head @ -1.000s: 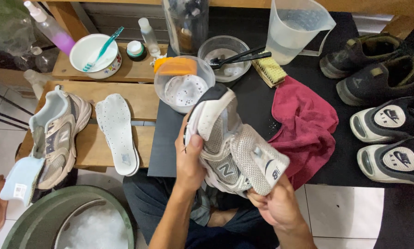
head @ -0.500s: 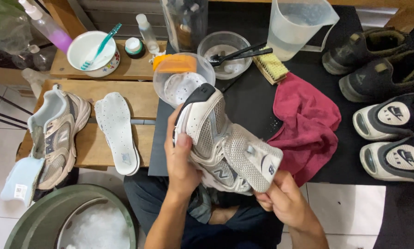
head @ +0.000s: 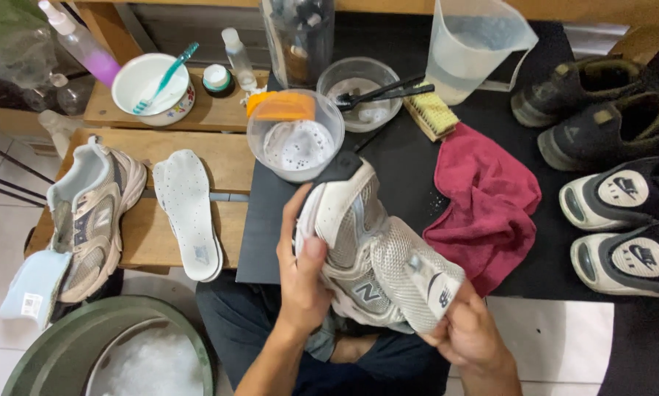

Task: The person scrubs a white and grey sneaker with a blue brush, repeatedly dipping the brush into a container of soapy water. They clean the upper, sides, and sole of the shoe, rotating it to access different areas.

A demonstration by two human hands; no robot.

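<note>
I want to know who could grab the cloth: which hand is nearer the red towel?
Right. The right hand grips the sneaker toe just below the red towel; the left hand holds the heel, farther left.

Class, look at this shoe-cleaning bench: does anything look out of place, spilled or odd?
One thing: a white insole lies loose on the wooden bench, beside the grey sneaker, not inside a shoe. Nothing looks spilled or damaged.

Bare forearms, no sleeves, left hand (head: 304, 282), right hand (head: 469, 337), dark navy trousers (head: 256, 330)
</note>
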